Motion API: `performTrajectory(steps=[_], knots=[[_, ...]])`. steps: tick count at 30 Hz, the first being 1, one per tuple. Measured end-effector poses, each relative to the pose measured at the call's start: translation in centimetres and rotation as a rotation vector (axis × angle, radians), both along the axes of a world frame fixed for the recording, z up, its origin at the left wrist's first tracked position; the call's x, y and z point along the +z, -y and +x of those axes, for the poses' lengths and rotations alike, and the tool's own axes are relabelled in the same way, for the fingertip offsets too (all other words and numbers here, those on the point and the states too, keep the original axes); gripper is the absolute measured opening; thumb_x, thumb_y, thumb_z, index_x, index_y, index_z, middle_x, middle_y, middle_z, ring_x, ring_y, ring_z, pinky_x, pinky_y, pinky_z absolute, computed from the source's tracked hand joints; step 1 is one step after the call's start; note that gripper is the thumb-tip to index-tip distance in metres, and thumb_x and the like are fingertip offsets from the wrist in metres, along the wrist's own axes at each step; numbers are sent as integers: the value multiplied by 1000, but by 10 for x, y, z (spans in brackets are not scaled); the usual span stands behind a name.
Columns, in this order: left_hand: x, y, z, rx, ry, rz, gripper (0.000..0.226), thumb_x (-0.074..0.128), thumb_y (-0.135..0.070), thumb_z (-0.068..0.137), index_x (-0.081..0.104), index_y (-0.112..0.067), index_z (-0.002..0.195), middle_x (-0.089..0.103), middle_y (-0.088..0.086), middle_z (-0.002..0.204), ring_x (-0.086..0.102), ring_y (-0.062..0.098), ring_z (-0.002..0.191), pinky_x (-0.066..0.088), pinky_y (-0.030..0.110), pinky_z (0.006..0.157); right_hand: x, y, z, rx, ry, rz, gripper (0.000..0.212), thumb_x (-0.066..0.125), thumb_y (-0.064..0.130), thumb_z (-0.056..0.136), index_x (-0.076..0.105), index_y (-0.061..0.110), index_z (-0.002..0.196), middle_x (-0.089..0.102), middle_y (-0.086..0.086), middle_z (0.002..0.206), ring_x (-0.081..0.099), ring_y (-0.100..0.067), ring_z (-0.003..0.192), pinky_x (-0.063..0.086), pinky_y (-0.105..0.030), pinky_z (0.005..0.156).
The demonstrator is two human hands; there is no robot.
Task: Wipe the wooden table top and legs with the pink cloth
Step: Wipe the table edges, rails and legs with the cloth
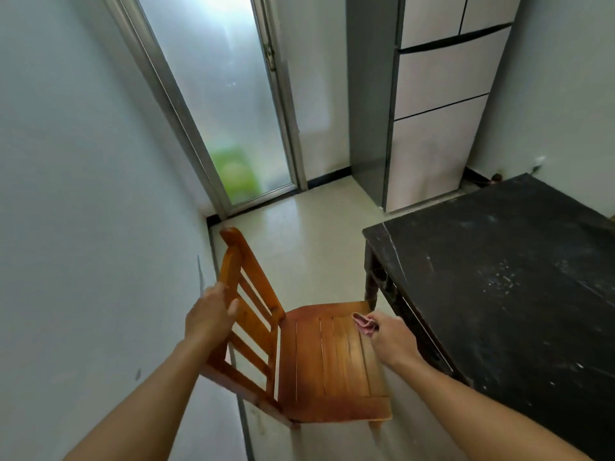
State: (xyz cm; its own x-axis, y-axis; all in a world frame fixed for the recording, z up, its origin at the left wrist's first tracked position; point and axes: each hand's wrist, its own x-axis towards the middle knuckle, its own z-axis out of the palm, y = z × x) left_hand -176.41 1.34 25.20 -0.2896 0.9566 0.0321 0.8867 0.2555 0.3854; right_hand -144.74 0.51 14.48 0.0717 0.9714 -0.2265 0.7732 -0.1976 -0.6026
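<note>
1. Nearest, left hand [209,314] curled round the side post of the chair [329,367] back, thumb in front, fingers hidden behind the wood.
2. Right hand [394,337] above the seat's far right corner, pinching a bunched pink cloth [365,323]; fingertips hidden by the hand's own back. Cannot tell whether the cloth touches the seat.
3. Chair legs mostly hidden under the seat, only a stub showing at the near right corner.
4. Just right of the chair, table [499,277]: dark top flecked with pale marks, cut off at the right and bottom edges. One leg [369,287] visible under the far left corner, the others out of sight.
5. Farther off, fridge [439,111] with its top cut off; frosted door [226,94] with a green blur behind the glass, too vague to name.
</note>
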Motion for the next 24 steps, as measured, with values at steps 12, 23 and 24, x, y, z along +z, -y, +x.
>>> performTrajectory(steps=[12, 23, 24], knots=[[-40, -125, -40, 122, 110, -247, 65, 60, -40, 91, 28, -17, 143, 49, 10, 134, 57, 33, 114, 53, 44, 89, 14, -129, -73, 95, -8, -1, 14, 54, 34, 98, 65, 26, 103, 65, 9, 87, 60, -8, 79, 53, -32, 71], [-65, -207, -88, 111, 177, -266, 37, 50, -29, 98, 41, -17, 131, 59, 1, 104, 59, 18, 78, 50, 29, 65, 5, -217, -138, -16, 34, -70, 13, 54, 21, 98, 66, 26, 98, 65, 15, 83, 59, -4, 75, 53, -31, 71], [-65, -215, -95, 109, 178, -264, 37, 50, -29, 98, 40, -17, 131, 59, 2, 106, 58, 17, 77, 49, 29, 65, 7, -224, -144, -10, 37, -62, 12, 55, 21, 98, 65, 27, 97, 65, 15, 84, 58, -3, 74, 53, -30, 69]])
